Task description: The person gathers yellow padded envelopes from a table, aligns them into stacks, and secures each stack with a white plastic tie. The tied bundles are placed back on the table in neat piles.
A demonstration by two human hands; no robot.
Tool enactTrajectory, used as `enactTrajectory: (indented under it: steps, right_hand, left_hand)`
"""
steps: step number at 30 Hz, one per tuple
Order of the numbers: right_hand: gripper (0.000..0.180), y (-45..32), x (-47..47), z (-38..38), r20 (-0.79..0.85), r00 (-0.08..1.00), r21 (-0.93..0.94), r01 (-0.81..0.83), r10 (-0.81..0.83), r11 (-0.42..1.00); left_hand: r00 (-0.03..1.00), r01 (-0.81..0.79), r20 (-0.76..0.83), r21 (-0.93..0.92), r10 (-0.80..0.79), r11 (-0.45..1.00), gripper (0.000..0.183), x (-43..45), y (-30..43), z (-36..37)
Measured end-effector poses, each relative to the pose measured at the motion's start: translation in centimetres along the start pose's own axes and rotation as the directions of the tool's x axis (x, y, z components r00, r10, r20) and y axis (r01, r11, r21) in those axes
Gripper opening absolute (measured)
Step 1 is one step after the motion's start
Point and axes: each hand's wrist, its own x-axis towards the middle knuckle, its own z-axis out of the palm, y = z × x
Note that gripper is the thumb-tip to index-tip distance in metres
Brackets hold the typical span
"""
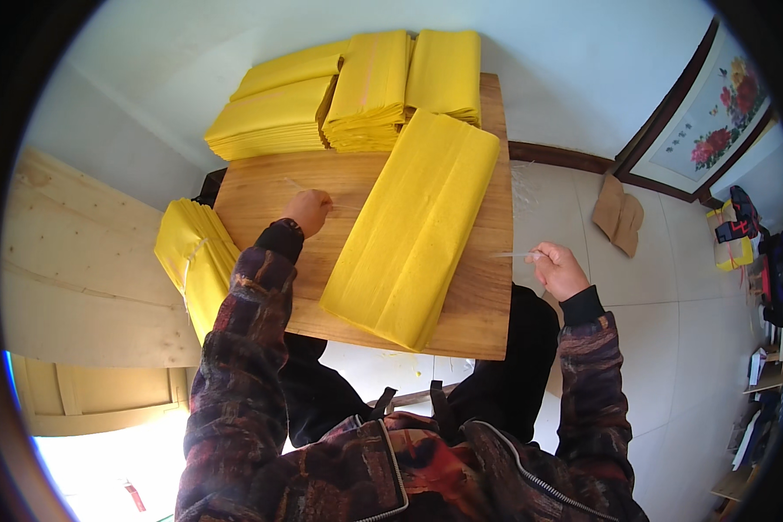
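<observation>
A folded stack of yellow paper [411, 228] lies slanted across the wooden table [267, 173] in front of me. To its left, my left hand [308, 212] has its fingers closed on a thin, clear plastic strip [344, 207], which reaches toward the stack's left edge. Past the table's right edge, my right hand [558, 269] pinches the end of a similar strip [512, 254] that points back at the table. Whether both ends belong to one strip under the paper is hidden. Neither hand touches the stack.
More folded yellow paper stacks [368, 85] line the table's back by the wall. A tied yellow bundle [192, 261] leans at the left edge, near a plywood board [85, 261]. Brown cardboard [618, 215] lies on the tiled floor [633, 339]. A framed flower picture [711, 124] stands at right.
</observation>
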Motion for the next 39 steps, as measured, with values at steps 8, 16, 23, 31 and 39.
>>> enactTrajectory:
  steps: [8,16,23,31,39]
  right_hand:
    - [0.030,-1.5,-0.2,1.3,-0.162,0.985,0.209,0.088,-0.054,0.974]
    - [0.033,-2.9,0.3,3.5,0.085,0.992,0.718,-0.001,-0.087,0.696]
    - [0.042,-2.5,-1.8,7.1,0.053,0.933,-0.785,0.259,-0.357,0.562]
    - [0.014,-0.6,-2.5,7.3,0.029,0.954,-0.840,0.185,-0.298,0.510]
    - [0.022,-1.8,-1.9,4.4,-0.228,0.953,-0.572,0.036,-0.201,0.820]
  left_hand:
    - [0.987,0.077,0.140,-0.024,-0.073,0.997,0.022,-1.1,-0.1,-2.0]
    - [0.947,0.294,0.225,-0.306,-0.232,0.906,0.026,-1.6,0.5,-3.5]
    - [0.903,0.425,0.252,-0.396,-0.349,0.814,0.028,-1.9,1.1,-3.9]
    - [0.880,0.476,0.281,-0.513,-0.384,0.714,0.024,-1.8,1.6,-4.4]
    - [0.868,0.497,0.299,-0.524,-0.396,0.692,0.019,-1.7,1.5,-3.8]
